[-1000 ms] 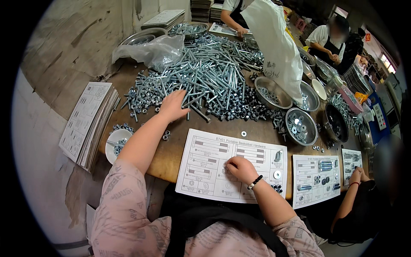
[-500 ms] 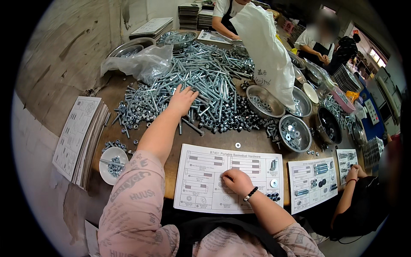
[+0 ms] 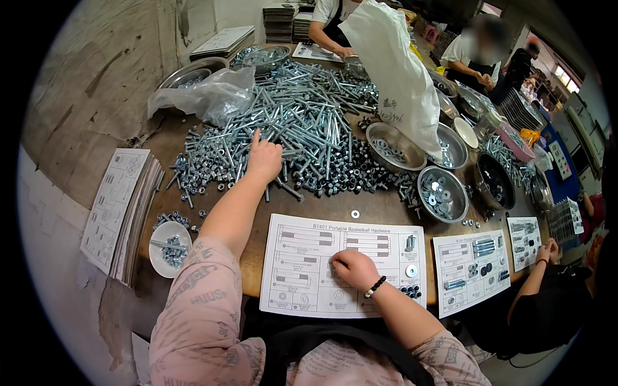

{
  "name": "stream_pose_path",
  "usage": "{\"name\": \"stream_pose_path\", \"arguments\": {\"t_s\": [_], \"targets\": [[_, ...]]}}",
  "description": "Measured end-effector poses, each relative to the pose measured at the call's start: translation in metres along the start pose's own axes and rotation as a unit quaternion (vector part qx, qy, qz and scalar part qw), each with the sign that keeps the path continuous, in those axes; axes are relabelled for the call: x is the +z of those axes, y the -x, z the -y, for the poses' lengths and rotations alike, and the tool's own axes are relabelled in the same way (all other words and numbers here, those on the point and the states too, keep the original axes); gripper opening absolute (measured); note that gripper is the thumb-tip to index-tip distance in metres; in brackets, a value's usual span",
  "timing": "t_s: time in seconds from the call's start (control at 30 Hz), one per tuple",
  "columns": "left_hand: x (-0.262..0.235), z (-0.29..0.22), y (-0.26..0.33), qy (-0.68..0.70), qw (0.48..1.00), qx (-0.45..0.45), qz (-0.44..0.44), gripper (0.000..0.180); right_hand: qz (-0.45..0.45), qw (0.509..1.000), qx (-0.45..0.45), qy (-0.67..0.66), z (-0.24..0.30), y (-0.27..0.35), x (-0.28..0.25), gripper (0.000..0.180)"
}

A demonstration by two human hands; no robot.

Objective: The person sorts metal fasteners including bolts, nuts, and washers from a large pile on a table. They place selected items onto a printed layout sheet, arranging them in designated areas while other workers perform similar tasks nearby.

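Observation:
My left hand [image 3: 264, 159] is at the near side of a big heap of silver bolts [image 3: 309, 122], its index finger stretched onto them and the other fingers bent. No bolt shows clearly in its grip. My right hand [image 3: 356, 269] rests on a printed diagram card [image 3: 309, 264] with its fingers curled closed; whatever they may hold is hidden. On that card's right side lie a washer [image 3: 411, 271], several small black nuts [image 3: 411, 291] and a small metal piece [image 3: 411, 243]. Dark and silver nuts [image 3: 335, 177] spread along the heap's near edge.
A white bowl of hardware [image 3: 170, 249] stands by my left forearm, near a stack of cards [image 3: 119, 212]. Steel bowls [image 3: 443, 193] of washers and a tall white sack [image 3: 396, 83] stand right. A loose washer [image 3: 355, 214] lies above my card. Other people work at right and far side.
My left hand has drawn slightly nearer and left; its spread fingers have bent, leaving the index finger extended. My right hand stays on the card. The view has shifted slightly.

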State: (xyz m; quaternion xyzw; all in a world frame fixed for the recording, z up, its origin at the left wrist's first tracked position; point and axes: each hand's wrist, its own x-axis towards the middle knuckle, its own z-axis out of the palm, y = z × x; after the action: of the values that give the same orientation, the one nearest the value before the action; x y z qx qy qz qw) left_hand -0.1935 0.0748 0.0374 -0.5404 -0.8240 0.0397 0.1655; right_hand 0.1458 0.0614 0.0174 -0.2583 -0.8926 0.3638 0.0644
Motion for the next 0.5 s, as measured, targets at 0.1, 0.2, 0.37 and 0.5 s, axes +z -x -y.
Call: {"name": "stream_pose_path", "arguments": {"t_s": [0.1,0.2,0.37,0.5], "targets": [[-0.004,0.008,0.011,0.009,0.999,0.03,-0.041,0.015,-0.006,1.0,-0.007,0.001,0.001,0.0,-0.001,0.016],[-0.015,0.014,0.021,0.018,0.997,0.051,-0.06,0.015,-0.005,1.0,-0.008,0.008,0.002,0.0,-0.001,0.016],[-0.04,0.022,0.035,0.104,0.994,-0.013,0.028,0.016,-0.002,1.0,0.001,0.004,0.003,0.001,-0.001,0.017],[-0.044,0.028,0.044,0.247,0.959,-0.123,0.057,0.02,0.0,1.0,0.0,0.006,0.004,0.002,-0.003,0.018]]}}
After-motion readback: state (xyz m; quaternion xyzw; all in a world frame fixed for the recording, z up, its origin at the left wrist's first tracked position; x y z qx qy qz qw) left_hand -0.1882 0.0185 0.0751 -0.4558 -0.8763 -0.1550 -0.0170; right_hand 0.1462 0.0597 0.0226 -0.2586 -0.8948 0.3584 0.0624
